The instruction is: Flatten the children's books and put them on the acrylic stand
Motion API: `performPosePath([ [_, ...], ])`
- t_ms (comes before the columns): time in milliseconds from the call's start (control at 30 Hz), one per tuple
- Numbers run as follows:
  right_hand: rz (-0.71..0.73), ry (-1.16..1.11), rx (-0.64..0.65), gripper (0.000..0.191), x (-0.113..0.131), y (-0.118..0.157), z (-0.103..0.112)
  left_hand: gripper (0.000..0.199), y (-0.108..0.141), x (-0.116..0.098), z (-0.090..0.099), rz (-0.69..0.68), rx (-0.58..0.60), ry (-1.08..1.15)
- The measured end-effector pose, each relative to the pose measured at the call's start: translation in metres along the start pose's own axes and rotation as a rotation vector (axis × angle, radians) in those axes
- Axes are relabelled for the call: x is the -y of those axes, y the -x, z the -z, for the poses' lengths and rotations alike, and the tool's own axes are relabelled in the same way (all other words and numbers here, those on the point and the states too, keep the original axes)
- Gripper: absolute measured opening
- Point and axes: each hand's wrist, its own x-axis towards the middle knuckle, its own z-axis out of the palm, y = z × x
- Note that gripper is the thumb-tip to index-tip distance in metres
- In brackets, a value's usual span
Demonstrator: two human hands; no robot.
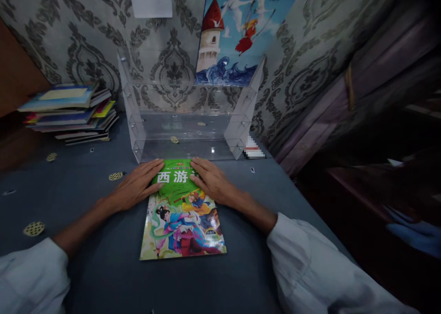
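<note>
2 pale grey-white sleeves — loose, plain, softly creased — each ending in a wide cuff.

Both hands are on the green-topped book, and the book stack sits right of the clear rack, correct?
Wrong side: the head view shows the book stack left of the clear rack. The rest holds: left hand and right hand are on the green-topped book.

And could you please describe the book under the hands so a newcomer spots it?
On the dark table, find the clear rack. The book lies flat before it, upper sides under the left hand and right hand. Unlike the stacked books, it lies alone, green-topped with cartoon figures.
</note>
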Motion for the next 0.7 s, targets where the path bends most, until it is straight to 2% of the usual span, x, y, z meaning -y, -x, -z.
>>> performPosePath([
  [233,-0.09,-0.121,-0.071,0.05,-0.019,0.019,-0.005,0.079,-0.001,0.0,-0.003,0.01,-0.04,-0.052],
  [433,-0.09,-0.254,-0.111,0.05,-0.023,0.02,-0.01,0.082,-0.007,-0.005,0.001,-0.019,0.007,-0.1],
  [700,-0.095,-0.414,-0.147,0.053,-0.028,0.019,-0.004,0.075,-0.024,-0.013,0.004,-0.115,0.038,-0.085],
])
